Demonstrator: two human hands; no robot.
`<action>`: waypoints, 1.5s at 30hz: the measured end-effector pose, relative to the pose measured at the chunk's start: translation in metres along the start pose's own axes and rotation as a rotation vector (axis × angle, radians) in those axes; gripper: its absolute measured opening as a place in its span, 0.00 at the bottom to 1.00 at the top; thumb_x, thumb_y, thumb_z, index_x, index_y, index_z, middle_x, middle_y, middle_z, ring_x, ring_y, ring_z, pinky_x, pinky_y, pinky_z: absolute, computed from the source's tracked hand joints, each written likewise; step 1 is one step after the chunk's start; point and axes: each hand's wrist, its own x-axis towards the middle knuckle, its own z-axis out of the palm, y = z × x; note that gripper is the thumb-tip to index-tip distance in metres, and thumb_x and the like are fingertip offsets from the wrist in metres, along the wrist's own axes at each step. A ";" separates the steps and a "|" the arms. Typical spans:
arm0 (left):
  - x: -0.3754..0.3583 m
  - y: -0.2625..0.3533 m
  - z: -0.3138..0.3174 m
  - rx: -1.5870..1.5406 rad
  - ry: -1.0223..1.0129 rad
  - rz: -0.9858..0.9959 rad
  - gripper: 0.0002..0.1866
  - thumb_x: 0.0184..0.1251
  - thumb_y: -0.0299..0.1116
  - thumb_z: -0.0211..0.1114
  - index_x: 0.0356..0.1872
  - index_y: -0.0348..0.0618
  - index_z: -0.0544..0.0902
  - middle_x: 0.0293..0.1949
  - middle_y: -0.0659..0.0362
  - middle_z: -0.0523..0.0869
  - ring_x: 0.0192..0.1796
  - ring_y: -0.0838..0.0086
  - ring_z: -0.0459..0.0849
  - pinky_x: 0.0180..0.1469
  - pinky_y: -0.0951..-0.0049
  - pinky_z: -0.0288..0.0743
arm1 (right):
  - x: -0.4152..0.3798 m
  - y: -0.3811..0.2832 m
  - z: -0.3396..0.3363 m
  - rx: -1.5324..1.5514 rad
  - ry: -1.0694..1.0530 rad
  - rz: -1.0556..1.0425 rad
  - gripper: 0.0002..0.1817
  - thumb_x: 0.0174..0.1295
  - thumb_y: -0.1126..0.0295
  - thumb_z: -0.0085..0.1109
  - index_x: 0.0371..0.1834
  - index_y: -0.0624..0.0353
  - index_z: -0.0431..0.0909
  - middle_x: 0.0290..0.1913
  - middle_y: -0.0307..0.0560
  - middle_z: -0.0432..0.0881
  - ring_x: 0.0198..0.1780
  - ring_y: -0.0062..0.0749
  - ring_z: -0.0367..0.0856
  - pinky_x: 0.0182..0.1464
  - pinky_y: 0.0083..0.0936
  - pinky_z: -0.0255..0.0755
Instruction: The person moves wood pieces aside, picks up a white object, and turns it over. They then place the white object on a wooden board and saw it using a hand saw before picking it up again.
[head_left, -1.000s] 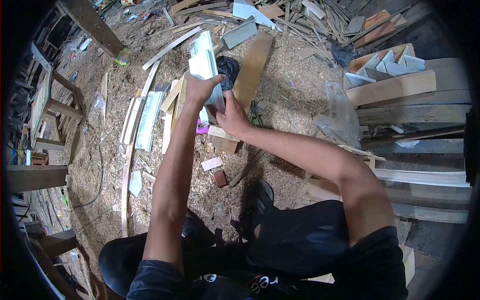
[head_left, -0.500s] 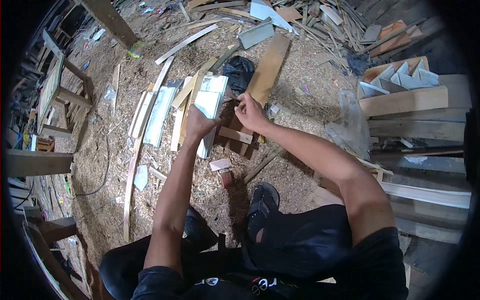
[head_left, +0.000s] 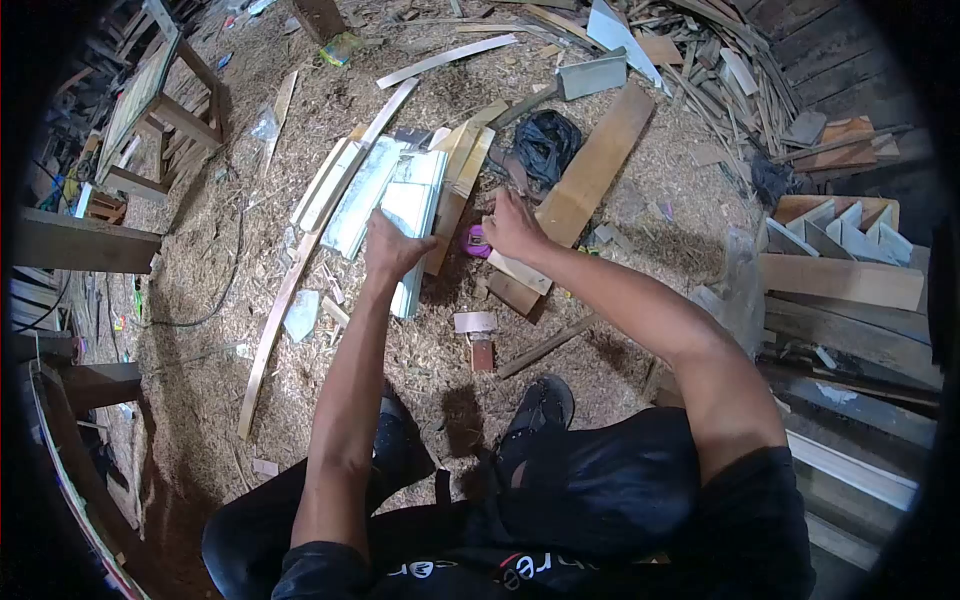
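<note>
My left hand [head_left: 393,246] is closed over the left edge of a white grooved board [head_left: 424,180], its thumb stretched across the face. Another white board [head_left: 361,205] lies just left of it, and bare wooden strips [head_left: 462,170] are to its right. My right hand [head_left: 514,228] has its fingers curled together; what they hold, if anything, I cannot tell. Right by these fingertips shows a round purple-pink object [head_left: 475,240]. Below the hand lie a pale wood piece [head_left: 522,272] and a brown wood piece [head_left: 513,294]. A long brown plank [head_left: 605,145] extends up and right.
A black plastic bag [head_left: 547,145] sits beside the plank. Near my feet lie a reddish-brown block [head_left: 482,355], a pale offcut [head_left: 475,322] and a stick [head_left: 547,346]. Stacked timber [head_left: 850,282] stands at right, a wooden bench [head_left: 140,105] at left. Shavings cover the floor.
The view has shifted, moving the floor items rightward. The white board in my left hand has moved left of the wooden strips. The purple-pink object now shows beside my right fingers.
</note>
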 end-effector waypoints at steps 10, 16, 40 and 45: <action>0.028 0.026 0.006 0.184 -0.094 0.091 0.52 0.40 0.45 0.86 0.64 0.29 0.66 0.62 0.37 0.75 0.65 0.48 0.76 0.66 0.52 0.74 | 0.066 0.033 -0.029 -0.429 -0.226 0.208 0.27 0.62 0.73 0.54 0.65 0.72 0.69 0.60 0.70 0.80 0.64 0.60 0.77 0.66 0.50 0.65; 0.032 0.046 -0.005 0.221 -0.140 0.169 0.55 0.38 0.44 0.86 0.67 0.31 0.63 0.63 0.39 0.74 0.66 0.48 0.75 0.67 0.49 0.72 | 0.059 0.036 -0.047 -0.420 -0.200 0.179 0.18 0.62 0.70 0.58 0.53 0.67 0.77 0.50 0.60 0.86 0.61 0.51 0.80 0.64 0.49 0.62; -0.002 0.090 0.031 0.382 -0.229 0.697 0.52 0.41 0.47 0.79 0.69 0.38 0.62 0.61 0.45 0.75 0.66 0.50 0.75 0.64 0.40 0.68 | -0.060 0.113 -0.080 0.195 0.266 0.237 0.21 0.51 0.60 0.79 0.40 0.64 0.83 0.36 0.49 0.88 0.40 0.37 0.87 0.45 0.33 0.79; -0.006 0.104 0.068 0.508 -0.259 0.814 0.53 0.39 0.45 0.79 0.69 0.36 0.62 0.62 0.45 0.75 0.67 0.51 0.75 0.64 0.39 0.69 | -0.126 0.146 -0.051 0.607 0.356 0.378 0.19 0.63 0.56 0.74 0.35 0.63 0.84 0.26 0.40 0.84 0.30 0.21 0.78 0.35 0.26 0.71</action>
